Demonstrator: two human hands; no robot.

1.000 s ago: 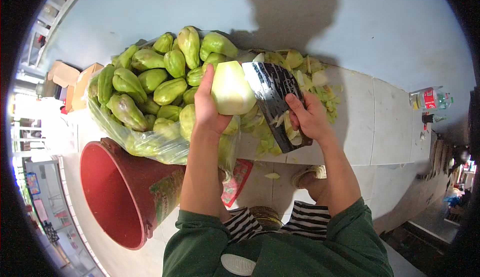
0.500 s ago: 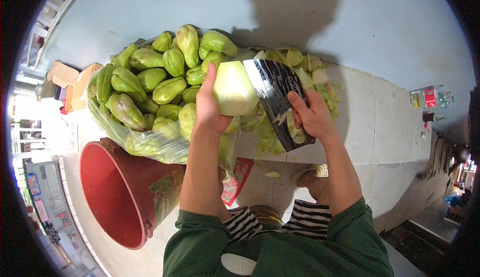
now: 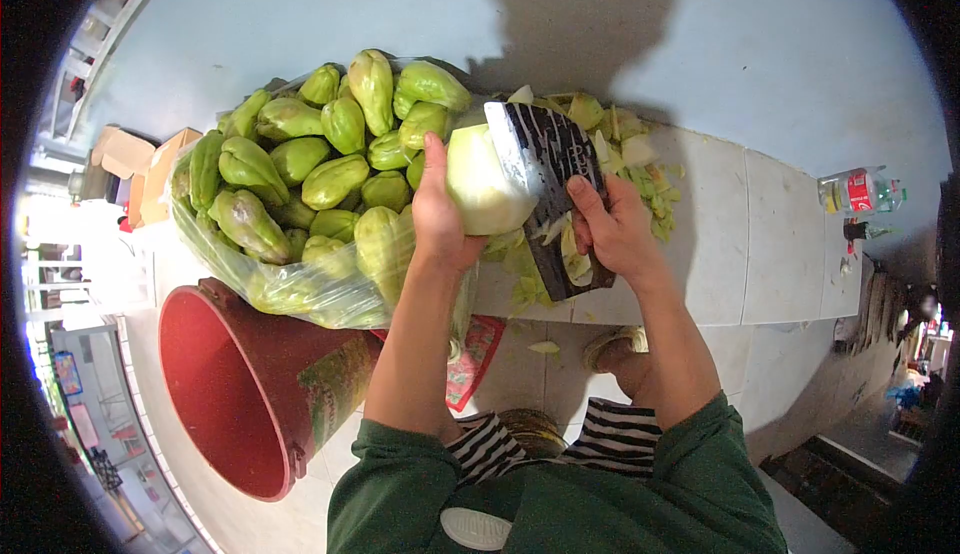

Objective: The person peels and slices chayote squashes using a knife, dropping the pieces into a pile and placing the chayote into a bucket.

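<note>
My left hand [image 3: 442,216] is wrapped round a peeled, pale green chayote [image 3: 482,182], thumb up along its left side. My right hand [image 3: 618,226] grips a broad black-bladed knife [image 3: 548,159] with a bright edge. That edge lies against the right side of the chayote. Wet streaks and bits of peel cling to the blade; the part inside my fingers is hidden. Left of my hands, a clear plastic bag [image 3: 335,289] is heaped with several unpeeled chayotes [image 3: 335,182]. Under and behind the knife lies a pile of peelings [image 3: 655,189].
A red bucket [image 3: 215,394] lies on its side on the floor at left. The tiled ledge [image 3: 705,234] runs along the wall, with a plastic bottle [image 3: 858,194] at its right end. Cardboard boxes [image 3: 165,169] stand at far left. A patterned red cloth [image 3: 478,359] is on the floor.
My left hand and the chayote have shifted right and slightly down. The knife has moved slightly left and up, its edge now overlapping the chayote's side.
</note>
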